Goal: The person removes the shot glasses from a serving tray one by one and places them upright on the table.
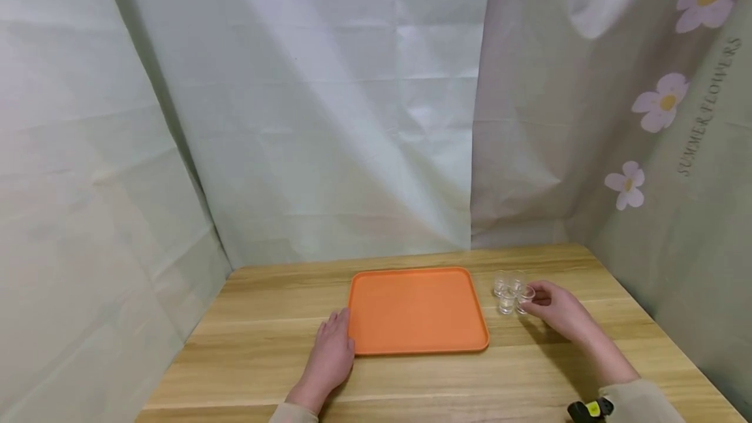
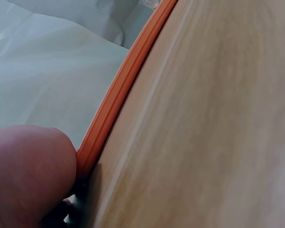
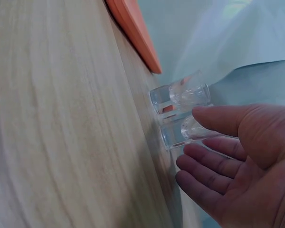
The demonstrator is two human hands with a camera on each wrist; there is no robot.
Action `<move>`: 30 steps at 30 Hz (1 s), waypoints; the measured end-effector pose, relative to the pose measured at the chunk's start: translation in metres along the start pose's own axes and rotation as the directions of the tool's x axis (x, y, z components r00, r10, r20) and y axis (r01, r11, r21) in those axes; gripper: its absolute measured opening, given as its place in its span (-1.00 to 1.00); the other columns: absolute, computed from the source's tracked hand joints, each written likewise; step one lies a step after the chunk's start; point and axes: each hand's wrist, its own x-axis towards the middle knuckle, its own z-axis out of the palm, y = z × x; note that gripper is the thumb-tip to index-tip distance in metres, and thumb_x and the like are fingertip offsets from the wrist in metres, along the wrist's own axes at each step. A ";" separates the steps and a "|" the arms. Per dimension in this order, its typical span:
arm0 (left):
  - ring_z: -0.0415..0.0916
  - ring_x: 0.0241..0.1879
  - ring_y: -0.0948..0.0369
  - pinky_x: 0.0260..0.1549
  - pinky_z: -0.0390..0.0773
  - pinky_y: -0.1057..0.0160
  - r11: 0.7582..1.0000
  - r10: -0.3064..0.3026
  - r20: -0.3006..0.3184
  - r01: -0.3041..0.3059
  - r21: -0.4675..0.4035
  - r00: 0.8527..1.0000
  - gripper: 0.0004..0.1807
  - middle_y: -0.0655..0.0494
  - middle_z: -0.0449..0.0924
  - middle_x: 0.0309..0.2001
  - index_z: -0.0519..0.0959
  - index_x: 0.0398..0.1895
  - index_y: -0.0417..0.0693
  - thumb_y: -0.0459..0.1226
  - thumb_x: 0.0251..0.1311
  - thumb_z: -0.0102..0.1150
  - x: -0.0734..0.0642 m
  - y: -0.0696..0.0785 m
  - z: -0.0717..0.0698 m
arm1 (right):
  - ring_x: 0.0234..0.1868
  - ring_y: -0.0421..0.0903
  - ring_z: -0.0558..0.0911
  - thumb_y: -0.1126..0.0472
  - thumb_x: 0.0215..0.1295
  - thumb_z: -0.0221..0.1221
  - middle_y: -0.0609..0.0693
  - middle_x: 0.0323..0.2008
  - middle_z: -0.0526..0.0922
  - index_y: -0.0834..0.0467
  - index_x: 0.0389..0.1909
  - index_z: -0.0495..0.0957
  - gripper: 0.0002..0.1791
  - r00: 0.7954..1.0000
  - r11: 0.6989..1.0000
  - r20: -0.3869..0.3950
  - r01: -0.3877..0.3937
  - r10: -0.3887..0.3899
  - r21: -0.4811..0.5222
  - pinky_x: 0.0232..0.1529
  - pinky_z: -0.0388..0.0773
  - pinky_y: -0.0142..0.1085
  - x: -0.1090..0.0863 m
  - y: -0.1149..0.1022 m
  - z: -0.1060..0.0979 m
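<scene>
An orange tray (image 1: 417, 311) lies flat on the table. At its left edge rests my left hand (image 1: 332, 349), fingers extended, and in the left wrist view the thumb (image 2: 33, 166) touches the tray's rim (image 2: 118, 90). To the right of the tray, several small clear shot glasses (image 1: 506, 303) stand upright in a tight cluster. My right hand (image 1: 558, 309) pinches the nearest-right shot glass (image 3: 173, 132) by its upper part between thumb and index finger. The other fingers of that hand are spread loosely below. Another shot glass (image 3: 183, 92) stands beside it.
The wooden table (image 1: 252, 351) extends around the tray. Pale curtains (image 1: 329, 116) hang behind and at both sides, the right one printed with flowers. A black and yellow device (image 1: 590, 410) sits at my right sleeve.
</scene>
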 end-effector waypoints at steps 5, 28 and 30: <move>0.25 0.56 -0.43 0.57 0.17 -0.43 0.999 -0.014 0.058 0.011 0.039 0.998 -0.36 -0.49 0.40 0.51 0.33 0.55 -0.57 -0.47 0.45 0.14 0.000 0.006 -0.008 | 0.31 0.50 0.60 0.11 0.55 0.38 0.55 0.31 0.57 0.55 0.47 0.37 -0.24 1.000 0.998 0.009 -0.014 0.015 -0.059 0.29 0.60 0.33 -0.006 -0.004 -0.004; 0.25 0.55 -0.46 0.55 0.13 -0.50 0.996 0.036 0.019 -0.037 0.084 0.999 -0.38 -0.51 0.37 0.52 0.35 0.55 -0.54 -0.35 0.53 0.10 0.001 0.007 -0.018 | 0.52 0.58 0.32 0.01 0.52 0.41 0.55 0.51 0.35 0.45 0.61 0.26 -0.09 0.961 0.932 -0.088 0.229 -0.262 -0.280 0.52 0.23 0.48 -0.024 -0.058 0.022; 0.27 0.56 -0.42 0.54 0.16 -0.49 0.993 0.038 0.015 -0.040 0.110 0.999 -0.40 -0.43 0.40 0.54 0.39 0.55 -0.47 -0.31 0.57 0.11 0.003 0.013 -0.021 | 0.52 0.55 0.34 0.00 0.50 0.43 0.53 0.50 0.39 0.44 0.59 0.30 -0.11 0.947 0.909 -0.090 0.266 -0.309 -0.322 0.53 0.24 0.45 -0.023 -0.063 0.028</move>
